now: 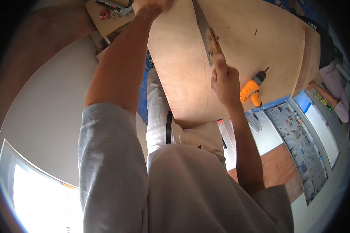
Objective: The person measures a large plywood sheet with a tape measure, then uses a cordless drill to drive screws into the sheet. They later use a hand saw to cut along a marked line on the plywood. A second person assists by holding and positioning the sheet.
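Observation:
My right hand (pixel 226 82) is closed around the wooden handle (pixel 212 42) of a handsaw. The saw's grey blade (pixel 200 21) points away from me over a large sheet of plywood (pixel 179 73), along a thin straight line that runs down the sheet toward my body. Whether the teeth sit inside a cut cannot be made out. At the top edge of the view my left hand (pixel 154 5) is at the far left part of the plywood; its fingers are mostly cut off by the frame.
An orange cordless drill (pixel 252 91) lies on the plywood right of my hand, and a screw (pixel 256 32) lies farther off. Cardboard (pixel 105 23) at far left holds a red tape measure (pixel 104 14). Another person's hand (pixel 312 86) is at the right edge. Newspaper (pixel 295 143) covers a surface below.

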The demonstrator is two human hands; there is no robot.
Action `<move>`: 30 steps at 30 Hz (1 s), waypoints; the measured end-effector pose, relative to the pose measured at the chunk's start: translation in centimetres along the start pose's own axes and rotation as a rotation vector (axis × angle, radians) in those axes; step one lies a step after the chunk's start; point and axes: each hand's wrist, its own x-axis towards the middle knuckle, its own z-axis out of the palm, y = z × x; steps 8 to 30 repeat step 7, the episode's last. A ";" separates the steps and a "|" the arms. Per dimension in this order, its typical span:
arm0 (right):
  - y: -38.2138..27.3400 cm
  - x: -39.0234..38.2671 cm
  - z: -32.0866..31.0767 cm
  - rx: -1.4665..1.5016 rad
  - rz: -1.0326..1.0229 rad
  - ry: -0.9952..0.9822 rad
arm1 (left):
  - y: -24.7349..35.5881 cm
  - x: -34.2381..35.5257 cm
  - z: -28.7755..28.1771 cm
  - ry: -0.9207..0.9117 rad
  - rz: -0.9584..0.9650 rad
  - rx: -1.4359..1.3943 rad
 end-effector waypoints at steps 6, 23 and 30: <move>-3.0 3.2 -0.3 0.115 0.137 0.016 | 0.7 0.1 -1.2 -0.068 -0.054 -0.047; -3.1 2.7 0.3 0.123 0.117 0.010 | 0.9 0.0 -2.2 -0.087 -0.042 -0.006; -3.1 2.7 0.3 0.123 0.117 0.010 | 0.9 0.0 -2.2 -0.087 -0.042 -0.006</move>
